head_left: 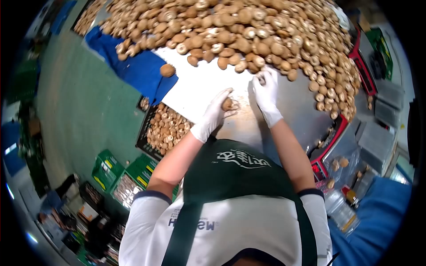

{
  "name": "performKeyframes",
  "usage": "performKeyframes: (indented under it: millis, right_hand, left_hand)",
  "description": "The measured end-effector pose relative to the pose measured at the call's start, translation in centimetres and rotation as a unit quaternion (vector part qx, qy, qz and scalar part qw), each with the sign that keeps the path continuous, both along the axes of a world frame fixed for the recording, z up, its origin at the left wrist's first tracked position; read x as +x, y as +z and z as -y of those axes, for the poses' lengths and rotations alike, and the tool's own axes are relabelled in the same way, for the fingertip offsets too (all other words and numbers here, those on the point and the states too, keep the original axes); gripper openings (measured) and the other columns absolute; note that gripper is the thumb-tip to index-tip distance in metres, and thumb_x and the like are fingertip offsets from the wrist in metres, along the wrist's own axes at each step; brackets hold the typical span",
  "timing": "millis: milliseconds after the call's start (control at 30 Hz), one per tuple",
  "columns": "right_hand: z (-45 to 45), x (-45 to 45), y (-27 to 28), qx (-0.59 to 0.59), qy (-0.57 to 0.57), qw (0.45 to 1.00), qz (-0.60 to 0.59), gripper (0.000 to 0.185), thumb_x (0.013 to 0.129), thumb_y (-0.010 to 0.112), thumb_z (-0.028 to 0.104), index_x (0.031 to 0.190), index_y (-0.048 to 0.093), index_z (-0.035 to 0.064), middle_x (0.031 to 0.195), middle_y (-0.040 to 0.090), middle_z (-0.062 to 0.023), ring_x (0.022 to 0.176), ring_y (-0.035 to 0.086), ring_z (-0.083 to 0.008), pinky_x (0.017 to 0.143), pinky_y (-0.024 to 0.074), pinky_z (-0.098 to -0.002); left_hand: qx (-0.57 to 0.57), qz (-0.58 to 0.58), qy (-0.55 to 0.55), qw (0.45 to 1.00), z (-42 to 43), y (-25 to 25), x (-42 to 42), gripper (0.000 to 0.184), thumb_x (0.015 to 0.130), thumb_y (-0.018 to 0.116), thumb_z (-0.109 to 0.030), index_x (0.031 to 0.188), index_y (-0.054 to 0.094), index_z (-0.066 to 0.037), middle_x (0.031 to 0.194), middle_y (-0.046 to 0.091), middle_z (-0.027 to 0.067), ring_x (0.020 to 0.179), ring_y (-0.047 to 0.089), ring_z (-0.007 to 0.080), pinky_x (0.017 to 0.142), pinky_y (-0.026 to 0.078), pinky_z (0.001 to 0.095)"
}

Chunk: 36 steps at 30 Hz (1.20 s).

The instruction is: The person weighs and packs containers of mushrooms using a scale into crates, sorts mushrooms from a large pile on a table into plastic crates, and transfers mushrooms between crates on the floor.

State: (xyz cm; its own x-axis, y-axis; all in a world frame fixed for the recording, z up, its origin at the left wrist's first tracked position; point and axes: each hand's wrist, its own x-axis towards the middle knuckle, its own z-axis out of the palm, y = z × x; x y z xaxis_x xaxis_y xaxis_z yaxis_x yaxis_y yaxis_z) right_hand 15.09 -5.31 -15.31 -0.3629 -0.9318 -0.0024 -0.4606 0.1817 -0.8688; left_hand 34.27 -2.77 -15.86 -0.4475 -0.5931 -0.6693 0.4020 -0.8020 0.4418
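Note:
My left hand (213, 116), in a white glove, is closed around a brown-capped mushroom (227, 104) above the work table. My right hand (267, 94), gloved too, is at the near edge of a big mushroom pile (248, 26). Its fingers are curled, and a small brownish thing shows between them, mostly hidden. Under and between the hands, the table (199, 82) is bright white on the left and grey metal on the right, with brown crumbs on it. One loose mushroom (167, 70) lies on a blue cloth (128, 66) at the table's left edge.
Left of my forearm stands a black crate (143, 139) full of mushrooms. Green boxes (106, 168) are on the floor beyond it. At the right are a red-edged tray (330, 142), clear plastic containers (377, 139) and a plastic bottle (341, 210).

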Motion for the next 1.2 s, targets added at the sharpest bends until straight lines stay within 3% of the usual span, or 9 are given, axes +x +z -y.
performKeyframes:
  millis: [233, 367, 500, 667, 767, 867, 1000, 1100, 1200]
  right_hand:
    - [1.5, 1.6, 0.9, -0.019, -0.016, 0.995, -0.098, 0.035, 0.080, 0.067, 0.002, 0.113, 0.056, 0.0071, 0.116, 0.051, -0.0099, 0.072, 0.058, -0.0168, 0.072, 0.0502, -0.0283]
    - [3.4, 0.8, 2.3, 0.017, 0.029, 0.982, -0.188, 0.036, 0.080, 0.068, 0.011, 0.114, 0.055, 0.0097, 0.113, 0.057, -0.0143, 0.093, 0.061, -0.0332, 0.082, 0.0490, -0.0405]
    - [2.2, 0.6, 1.2, -0.023, 0.007, 0.979, -0.203, 0.035, 0.078, 0.071, 0.015, 0.108, 0.055, 0.0072, 0.107, 0.059, -0.0155, 0.095, 0.060, -0.0366, 0.083, 0.0486, -0.0430]
    - [-4.4, 3.7, 2.0, -0.016, -0.023, 0.999, 0.022, 0.029, 0.080, 0.072, 0.007, 0.104, 0.055, 0.0034, 0.087, 0.052, -0.0029, 0.067, 0.048, -0.0083, 0.062, 0.0438, -0.0238]
    - [-9.2, 6.8, 3.7, 0.071, 0.195, 0.976, 0.059, 0.036, 0.080, 0.071, 0.005, 0.113, 0.057, 0.0043, 0.094, 0.056, -0.0036, 0.075, 0.053, -0.0102, 0.067, 0.0465, -0.0242]
    - [-10.4, 7.7, 4.8, 0.022, 0.262, 0.962, 0.076, 0.040, 0.082, 0.069, 0.006, 0.120, 0.057, 0.0061, 0.108, 0.057, -0.0057, 0.084, 0.055, -0.0115, 0.073, 0.0479, -0.0259]
    - [-9.7, 6.3, 2.6, 0.061, 0.210, 0.972, 0.083, 0.032, 0.088, 0.059, 0.004, 0.120, 0.058, 0.0050, 0.113, 0.056, -0.0069, 0.087, 0.057, -0.0141, 0.077, 0.0487, -0.0272]
    - [-10.1, 5.7, 2.7, 0.086, 0.209, 0.972, 0.067, 0.029, 0.089, 0.057, 0.001, 0.118, 0.061, 0.0033, 0.111, 0.057, -0.0066, 0.085, 0.056, -0.0114, 0.079, 0.0470, -0.0241]
    - [-10.8, 4.9, 0.6, 0.098, 0.214, 0.972, 0.024, 0.028, 0.088, 0.058, 0.000, 0.116, 0.062, 0.0027, 0.107, 0.057, -0.0055, 0.082, 0.054, -0.0106, 0.079, 0.0463, -0.0231]
  left_hand:
    - [-0.021, 0.014, -0.027, 0.999, -1.1, -0.2, 1.3, 0.038, 0.099, 0.049, -0.034, 0.129, 0.054, -0.011, 0.092, 0.065, 0.0123, 0.082, 0.067, 0.0209, 0.071, 0.054, 0.0277]
    - [-0.012, 0.016, 0.014, 1.000, -3.3, -0.6, 2.8, 0.038, 0.099, 0.049, -0.031, 0.129, 0.054, -0.008, 0.096, 0.065, 0.0129, 0.082, 0.067, 0.0210, 0.070, 0.055, 0.0259]
    - [-0.024, 0.003, 0.016, 1.000, -4.6, -0.6, 3.9, 0.042, 0.100, 0.047, -0.030, 0.137, 0.046, -0.010, 0.102, 0.065, 0.0123, 0.084, 0.066, 0.0197, 0.073, 0.053, 0.0272]
    - [-0.040, -0.012, 0.006, 0.999, -5.4, 0.1, 4.1, 0.049, 0.100, 0.048, -0.033, 0.144, 0.038, -0.014, 0.106, 0.065, 0.0106, 0.087, 0.065, 0.0180, 0.076, 0.052, 0.0296]
    - [-0.058, -0.028, 0.015, 0.998, -5.8, 0.6, 3.5, 0.048, 0.100, 0.049, -0.037, 0.140, 0.043, -0.013, 0.106, 0.065, 0.0057, 0.087, 0.062, 0.0136, 0.071, 0.051, 0.0273]
    - [-0.074, -0.076, -0.009, 0.994, -6.2, 0.7, 5.4, 0.039, 0.098, 0.053, -0.036, 0.128, 0.054, -0.011, 0.108, 0.064, 0.0023, 0.090, 0.061, 0.0097, 0.065, 0.048, 0.0217]
    - [-0.089, -0.127, 0.099, 0.983, -7.8, -1.8, 11.1, 0.043, 0.100, 0.048, -0.038, 0.125, 0.053, -0.002, 0.103, 0.065, 0.0113, 0.087, 0.065, 0.0161, 0.069, 0.055, 0.0271]
    - [-0.082, -0.013, 0.261, 0.962, -7.3, -0.5, 17.0, 0.039, 0.100, 0.046, -0.041, 0.118, 0.056, -0.007, 0.091, 0.065, 0.0054, 0.062, 0.060, 0.0120, 0.050, 0.046, 0.0214]
    - [-0.103, 0.176, 0.406, 0.891, -5.7, -1.7, 22.9, 0.036, 0.099, 0.049, -0.039, 0.116, 0.059, -0.009, 0.089, 0.063, 0.0041, 0.058, 0.057, 0.0121, 0.046, 0.042, 0.0227]
